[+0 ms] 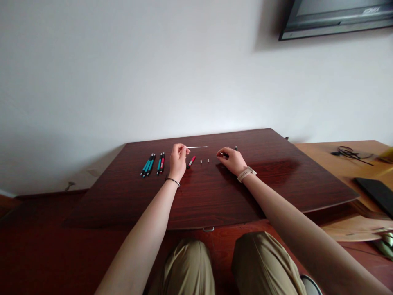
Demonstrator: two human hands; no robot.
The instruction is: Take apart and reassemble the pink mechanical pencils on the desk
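Observation:
My left hand is raised just above the dark wooden table and pinches a thin white refill rod that points to the right. My right hand rests on the table and grips a dark pen body whose tip sticks out behind the fingers. Between the hands lie a red and black pen part and two tiny pale pieces. Left of my left hand lies a row of several whole pens, teal and red.
A lighter wooden surface at the right carries a coiled black cable and a black flat case. A dark screen hangs on the white wall. My knees are under the table's front edge.

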